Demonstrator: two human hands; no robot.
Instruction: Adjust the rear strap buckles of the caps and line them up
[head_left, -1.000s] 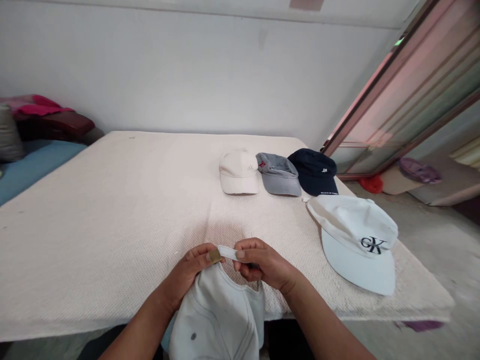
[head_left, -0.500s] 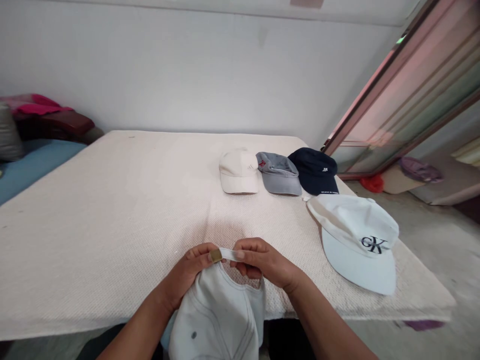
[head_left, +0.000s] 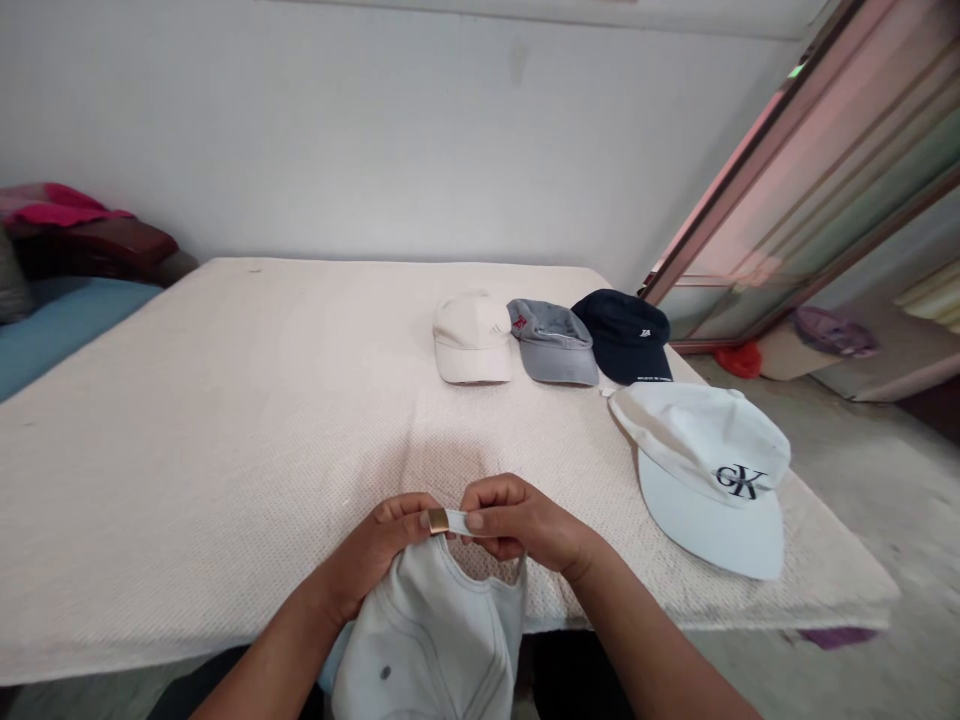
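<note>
A pale grey-white cap (head_left: pixel 431 630) hangs at the front edge of the table, its back opening turned up toward me. My left hand (head_left: pixel 390 535) pinches the brass-coloured buckle (head_left: pixel 438 521) at the end of its strap. Between thumb and fingers, my right hand (head_left: pixel 517 520) grips the white strap (head_left: pixel 457 522) just right of the buckle. The strap runs across the opening between both hands. Most of the brim is hidden under the crown, with a light blue bit showing at the left.
On the cream-covered table (head_left: pixel 225 450) lie a cream cap (head_left: pixel 472 338), a grey cap (head_left: pixel 553 342) and a navy cap (head_left: pixel 624 335) in a row. A white cap with black letters (head_left: pixel 709 470) sits nearer on the right. A wall (head_left: pixel 337 140) stands behind.
The stretch of strap showing between the buckle and my right hand looks shorter, with the hands slightly closer together. The whole view has shifted a little.
</note>
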